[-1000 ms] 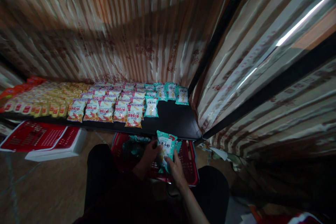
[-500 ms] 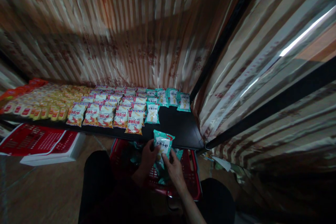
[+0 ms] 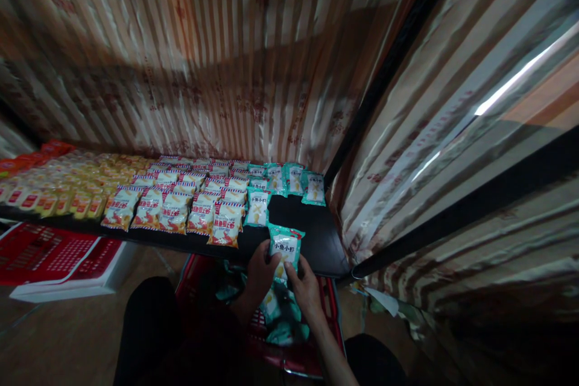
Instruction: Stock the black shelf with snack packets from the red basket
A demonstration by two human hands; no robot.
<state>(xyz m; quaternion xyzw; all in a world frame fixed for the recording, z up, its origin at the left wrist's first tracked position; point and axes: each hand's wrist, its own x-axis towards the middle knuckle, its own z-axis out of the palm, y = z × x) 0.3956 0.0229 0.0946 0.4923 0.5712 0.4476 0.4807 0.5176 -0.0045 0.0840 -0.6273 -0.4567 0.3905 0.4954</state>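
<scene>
A teal and white snack bag (image 3: pixel 286 247) is held upright between my two hands, over the front edge of the black shelf (image 3: pixel 289 217). My left hand (image 3: pixel 262 268) grips its left side, and my right hand (image 3: pixel 304 286) pinches the lower right side with the thumb across the front. Below them a red basket (image 3: pixel 332 307) holds several more teal bags (image 3: pixel 283 313). Matching teal bags stand at the shelf's right end, in a back row and in a column with a front bag (image 3: pixel 258 207).
Rows of white and orange snack bags (image 3: pixel 174 211) stand left of the teal ones, then yellow packets (image 3: pixel 84 202) and orange packs (image 3: pixel 40 155). A red and white box (image 3: pixel 90 265) lies on the floor. Black posts (image 3: pixel 375 90) and striped curtain (image 3: pixel 226 72) enclose the shelf.
The held bag has moved slightly toward the shelf, still in both hands. The view has shifted a little, so the shelf and basket appear lower and more teal bags show in the basket.
</scene>
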